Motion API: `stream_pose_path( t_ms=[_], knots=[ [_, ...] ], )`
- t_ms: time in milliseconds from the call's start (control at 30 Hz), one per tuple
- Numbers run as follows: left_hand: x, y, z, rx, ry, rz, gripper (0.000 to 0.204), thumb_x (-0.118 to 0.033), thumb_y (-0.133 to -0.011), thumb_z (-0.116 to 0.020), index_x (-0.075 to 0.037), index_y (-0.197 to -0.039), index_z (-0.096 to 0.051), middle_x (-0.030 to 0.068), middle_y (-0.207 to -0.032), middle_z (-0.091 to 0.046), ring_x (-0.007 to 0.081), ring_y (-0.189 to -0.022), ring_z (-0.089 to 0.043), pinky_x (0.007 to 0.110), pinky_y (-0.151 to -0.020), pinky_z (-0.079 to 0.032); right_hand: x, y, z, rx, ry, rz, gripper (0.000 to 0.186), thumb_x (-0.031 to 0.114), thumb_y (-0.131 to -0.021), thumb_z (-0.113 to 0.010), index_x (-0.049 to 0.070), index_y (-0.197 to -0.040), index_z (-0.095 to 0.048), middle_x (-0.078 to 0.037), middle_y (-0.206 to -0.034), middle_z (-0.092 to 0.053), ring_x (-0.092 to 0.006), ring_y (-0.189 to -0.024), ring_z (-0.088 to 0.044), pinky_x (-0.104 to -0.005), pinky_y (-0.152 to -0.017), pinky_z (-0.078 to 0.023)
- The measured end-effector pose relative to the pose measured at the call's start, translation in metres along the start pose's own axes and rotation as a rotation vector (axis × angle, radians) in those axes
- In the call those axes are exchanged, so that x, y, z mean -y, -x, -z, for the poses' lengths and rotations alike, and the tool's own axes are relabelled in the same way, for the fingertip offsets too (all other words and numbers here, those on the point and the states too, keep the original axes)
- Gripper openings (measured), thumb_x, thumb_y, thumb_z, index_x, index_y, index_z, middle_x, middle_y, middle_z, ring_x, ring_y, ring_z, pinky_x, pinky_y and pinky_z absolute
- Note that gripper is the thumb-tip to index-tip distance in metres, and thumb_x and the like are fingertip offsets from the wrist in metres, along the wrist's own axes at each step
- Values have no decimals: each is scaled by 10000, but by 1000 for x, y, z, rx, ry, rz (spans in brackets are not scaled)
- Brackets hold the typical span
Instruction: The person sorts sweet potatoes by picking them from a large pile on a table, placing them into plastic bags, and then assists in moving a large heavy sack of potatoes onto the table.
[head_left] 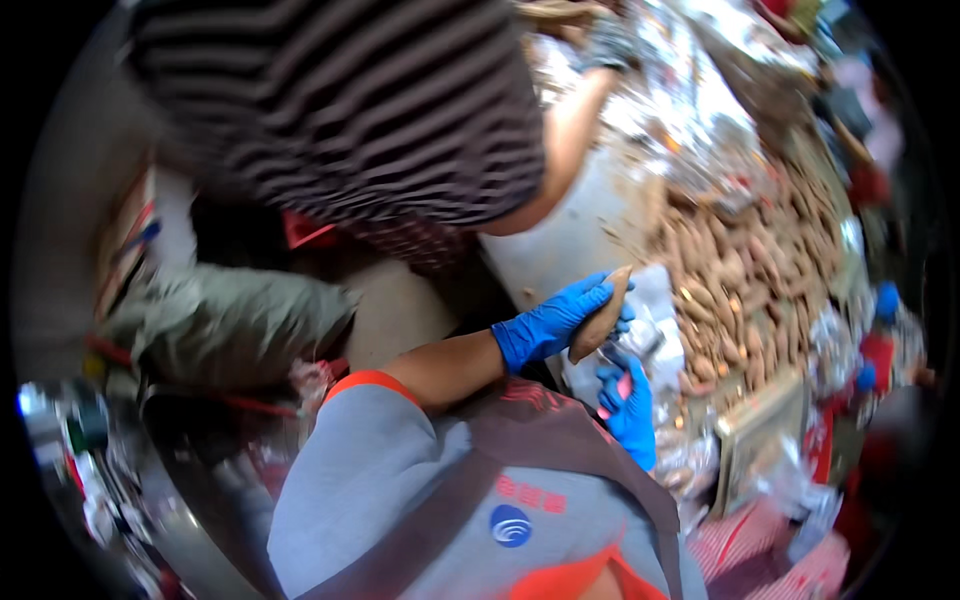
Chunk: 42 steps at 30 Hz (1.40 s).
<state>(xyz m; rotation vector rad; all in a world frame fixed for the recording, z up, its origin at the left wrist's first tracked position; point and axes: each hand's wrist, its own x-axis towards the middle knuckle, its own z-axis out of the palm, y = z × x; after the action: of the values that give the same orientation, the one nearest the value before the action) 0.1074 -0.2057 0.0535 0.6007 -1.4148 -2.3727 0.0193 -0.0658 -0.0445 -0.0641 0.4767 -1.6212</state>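
A long brown sweet potato point(602, 322), tapered at its ends, is gripped by my left hand point(562, 318) in a blue glove. Just below and to the right, my right hand point(632, 415), also blue-gloved, is closed around a tool with a pink handle point(624, 386); its working end is too blurred to make out. The hands are close together over a pale sheet point(655, 310) on the table. Right of them spreads a large heap of sweet potatoes point(740, 290), a few showing lighter orange spots.
A co-worker in a striped shirt point(340, 110) stands at the upper left, a gloved hand point(608, 45) reaching over clear plastic point(700, 100). A stuffed green sack point(230, 325) lies left. A pale crate or frame point(760, 430) and pink striped bags point(760, 550) are at the lower right.
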Motion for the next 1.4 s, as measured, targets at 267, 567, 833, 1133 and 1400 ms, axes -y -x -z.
stream_pose_path(
  t_ms=[267,567,833,1133,1400],
  knots=[
    [290,191,89,-639,770,495,302,-207,-837,-473,-20,-1073,-464,167,-932,-578,247,-747,-586,349,-645,-493,77,156,74,-497,544,-125,384,295,-860,-453,-2,-1099,-505,-24,-724,-573,-43,-353,-271,-213,-312,-208],
    [175,225,262,-1802,227,-350,145,-164,-798,-535,-96,-738,-423,24,-603,-438,131,-522,-449,281,-437,-368,87,145,65,-415,528,-219,345,271,-851,-475,2,-1062,-521,-38,-746,-586,-51,-359,-309,-202,-323,-237],
    [291,140,170,-479,-411,649,208,-223,-830,-517,-49,-914,-595,51,-724,-616,145,-596,-570,272,-519,-458,85,150,56,-472,507,-31,361,257,-846,-453,-37,-1034,-546,-69,-688,-590,-56,-362,-329,-213,-337,-250],
    [149,-50,-66,88,-103,94,272,-227,-886,-457,5,-974,-569,42,-772,-581,103,-690,-533,233,-638,-421,130,192,70,-592,451,253,317,255,-845,-483,-39,-935,-562,-101,-618,-581,-80,-343,-334,-215,-333,-269],
    [99,-336,-101,-820,-446,-425,872,-334,-640,-729,48,-1269,-262,258,-1278,-302,351,-1200,-287,386,-992,-253,149,207,74,-722,438,358,346,305,-871,-455,-13,-963,-557,-54,-617,-562,-49,-374,-326,-204,-352,-264]
  ],
)
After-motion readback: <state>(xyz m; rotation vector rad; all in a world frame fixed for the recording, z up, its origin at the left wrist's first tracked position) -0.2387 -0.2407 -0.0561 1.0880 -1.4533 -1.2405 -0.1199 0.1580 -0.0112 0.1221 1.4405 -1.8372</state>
